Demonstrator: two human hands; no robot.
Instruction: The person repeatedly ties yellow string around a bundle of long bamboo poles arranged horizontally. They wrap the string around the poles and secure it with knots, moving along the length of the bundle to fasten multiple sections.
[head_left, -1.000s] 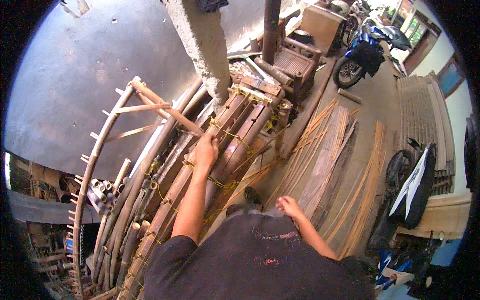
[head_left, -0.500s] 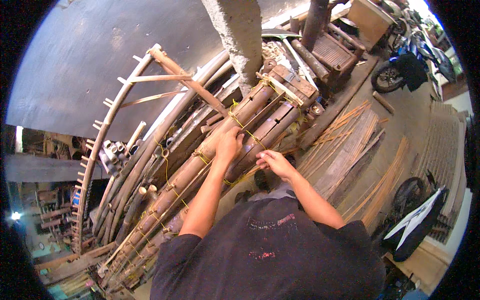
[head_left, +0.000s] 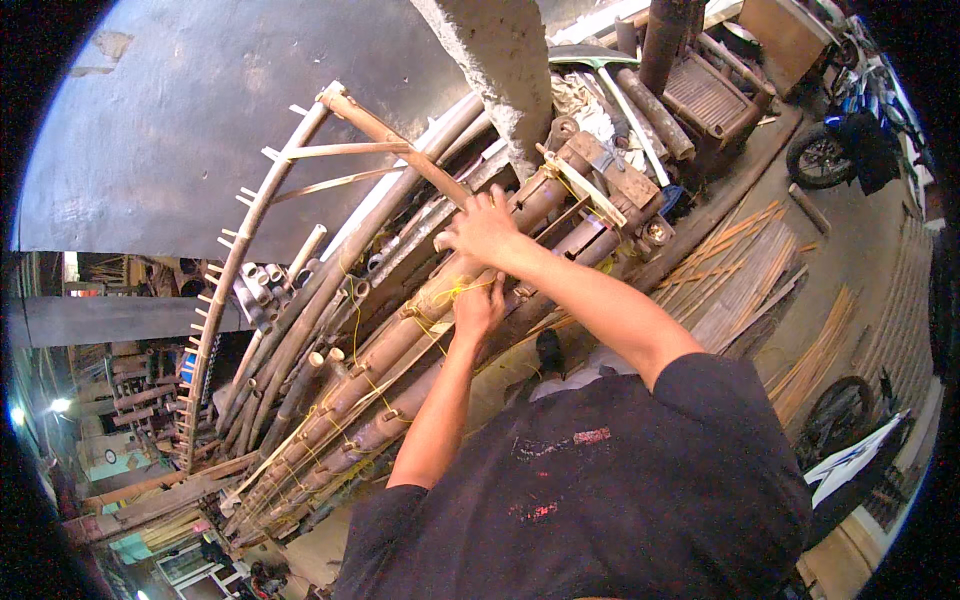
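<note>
Two long bamboo poles run side by side in front of me, lashed with thin yellow cord. Against the upper bamboo pole (head_left: 388, 352), my left hand (head_left: 479, 308) is closed, its fingertips at a loop of the yellow cord (head_left: 455, 291). Just beyond it, my right hand (head_left: 485, 235) reaches across over the same pole, palm down, with thumb and fingers apart. Whether a strand of cord runs under the right hand is hidden. The lower bamboo pole (head_left: 405, 408) lies nearer to me, partly covered by my left forearm.
A rough concrete post (head_left: 500, 70) rises just beyond the poles. To the left leans a curved bamboo frame with pegs (head_left: 262, 215). Bamboo strips (head_left: 740, 265) lie on the floor at right, near a motorcycle wheel (head_left: 820, 157). A wooden block (head_left: 612, 170) sits at the poles' far end.
My right hand has swung left and away from me, from the near side to over the upper pole. The left hand has moved slightly nearer, below it. The whole view has shifted.
</note>
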